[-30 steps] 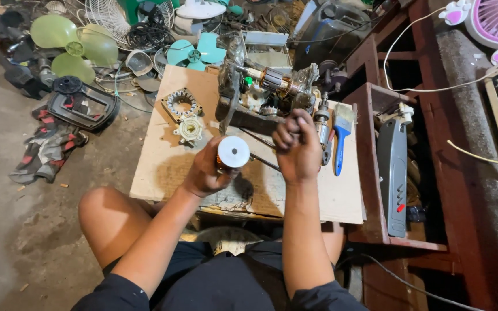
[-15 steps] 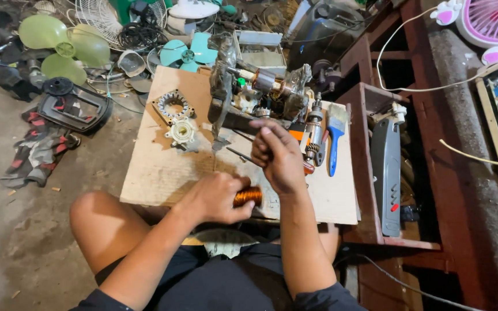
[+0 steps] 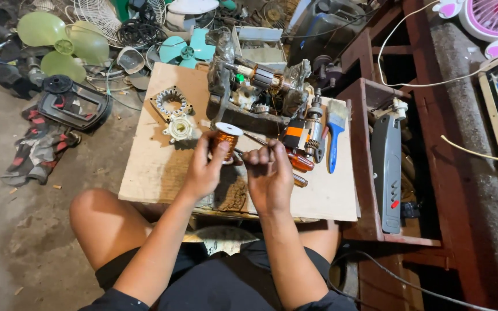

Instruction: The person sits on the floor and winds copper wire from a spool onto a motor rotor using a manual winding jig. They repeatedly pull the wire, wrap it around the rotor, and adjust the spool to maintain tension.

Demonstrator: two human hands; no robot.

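As left hand (image 3: 206,167) grips copper wire spool (image 3: 226,140), right hand (image 3: 269,173) pinched shut beside it

Copper-orange spool (image 3: 226,140), blue-handled brush (image 3: 334,137), green fan blades (image 3: 59,45).

I see no packages, signs or screens around my hands, only an orange label (image 3: 294,131) on a tool just right of them.

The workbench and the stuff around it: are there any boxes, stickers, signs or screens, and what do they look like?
No boxes, signs or screens show.
Orange label: a small orange patch on a dark part, on the board beside the blue brush.
Red mark: a small red spot low on the long grey unit, right of the board.
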